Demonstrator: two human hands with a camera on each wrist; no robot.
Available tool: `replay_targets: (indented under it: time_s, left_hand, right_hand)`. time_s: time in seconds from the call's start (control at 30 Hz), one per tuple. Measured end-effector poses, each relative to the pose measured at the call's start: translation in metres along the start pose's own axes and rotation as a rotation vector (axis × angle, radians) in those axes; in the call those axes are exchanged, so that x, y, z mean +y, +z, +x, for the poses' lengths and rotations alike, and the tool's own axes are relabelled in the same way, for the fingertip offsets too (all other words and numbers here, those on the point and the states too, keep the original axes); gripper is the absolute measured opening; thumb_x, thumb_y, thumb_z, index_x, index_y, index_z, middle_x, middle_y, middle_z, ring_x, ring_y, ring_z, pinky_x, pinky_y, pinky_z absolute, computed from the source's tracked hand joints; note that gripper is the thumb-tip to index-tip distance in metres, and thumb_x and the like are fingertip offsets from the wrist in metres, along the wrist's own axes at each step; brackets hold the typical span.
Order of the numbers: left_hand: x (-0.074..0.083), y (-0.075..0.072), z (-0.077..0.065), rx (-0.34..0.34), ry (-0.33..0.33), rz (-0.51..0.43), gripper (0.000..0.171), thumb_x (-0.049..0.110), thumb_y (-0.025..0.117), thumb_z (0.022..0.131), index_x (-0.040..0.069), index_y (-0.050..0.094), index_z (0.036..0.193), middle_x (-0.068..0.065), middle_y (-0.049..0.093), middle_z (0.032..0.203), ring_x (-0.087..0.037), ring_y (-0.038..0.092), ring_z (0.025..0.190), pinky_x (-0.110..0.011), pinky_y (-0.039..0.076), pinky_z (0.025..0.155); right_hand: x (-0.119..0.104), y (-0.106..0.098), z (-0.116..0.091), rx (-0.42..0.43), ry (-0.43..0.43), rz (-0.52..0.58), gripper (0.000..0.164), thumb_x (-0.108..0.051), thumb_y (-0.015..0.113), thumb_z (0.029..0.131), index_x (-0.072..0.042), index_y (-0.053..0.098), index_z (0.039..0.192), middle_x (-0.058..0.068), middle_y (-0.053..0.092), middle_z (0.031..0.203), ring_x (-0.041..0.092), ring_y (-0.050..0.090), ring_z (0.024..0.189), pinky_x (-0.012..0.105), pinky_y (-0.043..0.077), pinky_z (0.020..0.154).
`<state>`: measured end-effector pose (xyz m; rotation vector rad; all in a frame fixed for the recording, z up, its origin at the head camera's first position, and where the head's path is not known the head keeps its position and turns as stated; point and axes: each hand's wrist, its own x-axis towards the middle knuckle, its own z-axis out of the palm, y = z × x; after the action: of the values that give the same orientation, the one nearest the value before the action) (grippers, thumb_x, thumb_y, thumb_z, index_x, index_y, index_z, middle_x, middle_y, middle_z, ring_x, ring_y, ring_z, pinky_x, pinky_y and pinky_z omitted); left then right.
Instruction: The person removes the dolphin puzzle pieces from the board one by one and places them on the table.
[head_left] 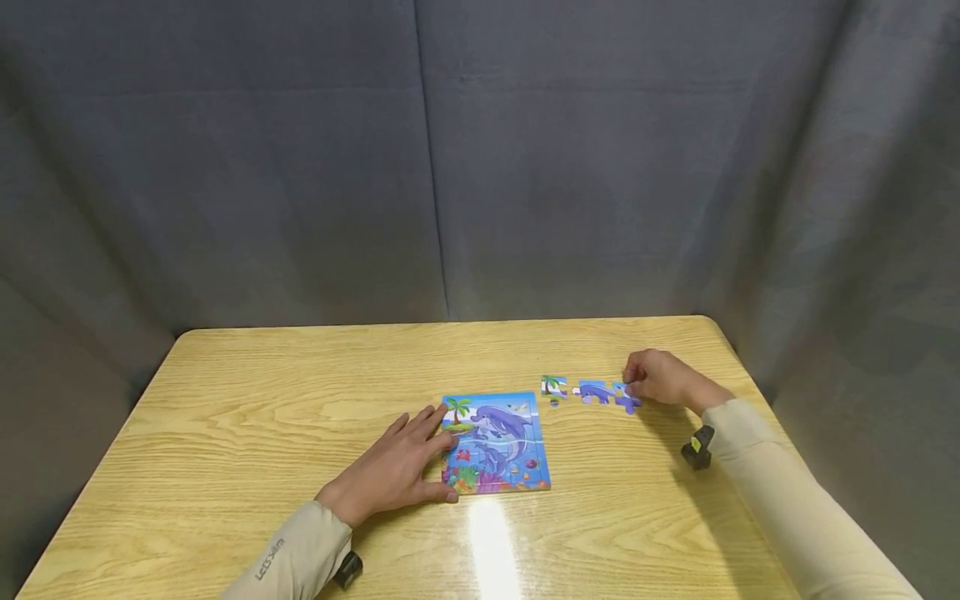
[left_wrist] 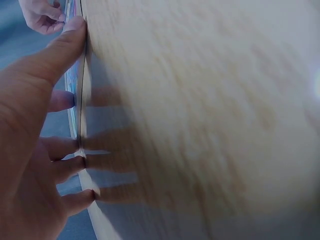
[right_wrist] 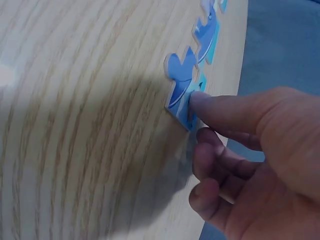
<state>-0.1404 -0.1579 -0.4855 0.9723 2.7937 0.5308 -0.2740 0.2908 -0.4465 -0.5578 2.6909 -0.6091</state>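
Note:
A square dolphin jigsaw puzzle (head_left: 498, 442) in its frame lies on the table. My left hand (head_left: 397, 462) rests at its left side, fingers spread, with thumb and fingertips over or against the left edge. In the left wrist view the left hand (left_wrist: 30, 135) shows its fingertips along the board's edge. To the right, my right hand (head_left: 660, 379) pinches a blue puzzle piece (head_left: 626, 398) at its right side. The right wrist view has the thumb of the right hand (right_wrist: 250, 150) on this piece (right_wrist: 182, 82), other fingers curled below.
Left of the pinched piece lie a dolphin-body piece (head_left: 596, 392) and a palm-tree piece (head_left: 553, 387), in a row on the wooden table (head_left: 315, 375). Grey curtains (head_left: 300, 167) hang behind and beside the table. Each wrist wears a small black camera.

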Motion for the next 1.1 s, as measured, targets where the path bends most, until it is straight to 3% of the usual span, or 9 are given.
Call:
replay_targets:
  time_s: [0.23, 0.4, 0.53, 0.8, 1.1]
  left_hand:
    - [0.000, 0.001, 0.000, -0.003, 0.000, 0.014, 0.069, 0.064, 0.071, 0.093, 0.019, 0.060, 0.144, -0.027, 0.030, 0.173, -0.047, 0.033, 0.161, -0.071, 0.032, 0.126]
    - [0.000, 0.000, 0.001, -0.011, -0.024, 0.018, 0.077, 0.066, 0.070, 0.093, 0.015, 0.056, 0.149, -0.024, 0.028, 0.174, -0.044, 0.032, 0.162, -0.070, 0.030, 0.128]
    - [0.001, -0.002, 0.002, -0.010, -0.058, -0.006, 0.090, 0.067, 0.073, 0.092, 0.006, 0.049, 0.154, -0.023, 0.028, 0.175, -0.042, 0.032, 0.162, -0.067, 0.029, 0.129]
    - [0.001, -0.002, 0.002, -0.018, -0.076, -0.003, 0.103, 0.069, 0.073, 0.091, -0.002, 0.042, 0.160, -0.022, 0.028, 0.175, -0.040, 0.033, 0.162, -0.065, 0.029, 0.130]
    - [0.002, -0.003, 0.003, -0.035, -0.069, 0.014, 0.101, 0.070, 0.071, 0.091, -0.001, 0.046, 0.158, -0.022, 0.029, 0.175, -0.040, 0.033, 0.162, -0.065, 0.031, 0.129]
  right_hand:
    - [-0.020, 0.008, 0.005, 0.036, -0.041, -0.011, 0.004, -0.005, 0.070, 0.099, -0.001, 0.070, 0.101, 0.009, 0.070, 0.090, 0.014, 0.056, 0.072, 0.030, 0.048, 0.068]
    - [-0.057, 0.017, 0.011, 0.006, -0.115, 0.007, 0.006, -0.008, 0.069, 0.103, -0.003, 0.071, 0.105, 0.008, 0.067, 0.094, 0.014, 0.055, 0.073, 0.028, 0.046, 0.065]
    - [-0.089, 0.030, 0.018, -0.008, -0.201, -0.006, 0.004, -0.010, 0.071, 0.102, -0.006, 0.071, 0.104, 0.006, 0.068, 0.100, 0.015, 0.055, 0.083, 0.030, 0.047, 0.073]
    - [-0.141, 0.059, 0.032, -0.089, -0.321, -0.011, 0.004, -0.011, 0.070, 0.104, -0.010, 0.072, 0.106, 0.004, 0.069, 0.107, 0.011, 0.062, 0.092, 0.031, 0.055, 0.081]
    - [-0.173, 0.086, 0.041, -0.164, -0.376, -0.047, 0.011, -0.014, 0.075, 0.101, -0.011, 0.073, 0.112, 0.005, 0.068, 0.113, 0.015, 0.063, 0.095, 0.032, 0.057, 0.085]
